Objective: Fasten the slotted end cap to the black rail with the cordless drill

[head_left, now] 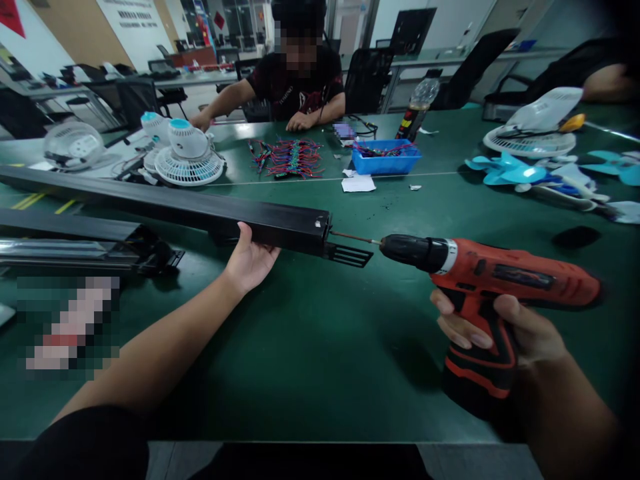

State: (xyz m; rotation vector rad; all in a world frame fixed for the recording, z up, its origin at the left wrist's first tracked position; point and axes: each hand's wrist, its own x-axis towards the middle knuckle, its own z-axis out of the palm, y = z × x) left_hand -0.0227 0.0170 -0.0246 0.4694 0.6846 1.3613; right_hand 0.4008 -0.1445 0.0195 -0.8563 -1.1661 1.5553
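Observation:
My right hand (500, 327) is wrapped round the grip of a red and black cordless drill (520, 270). The drill points left, and its long thin bit (355, 237) reaches the end of a long black rectangular bar (280, 223). Whether the tip has entered the bar I cannot tell. My left hand (253, 260) supports the bar from below near that end, thumb up along its near side and fingers hidden underneath. A black slotted bracket (353, 255) sticks out under the bar's end.
More black bars (75, 250) lie at left. Across the green table (310, 347) are a bundle of wired circuit boards (293, 158), a blue bin (386, 157), a bottle (417, 107), fan parts (187, 160) and blue fan blades (505, 170). Another person (305, 87) sits opposite.

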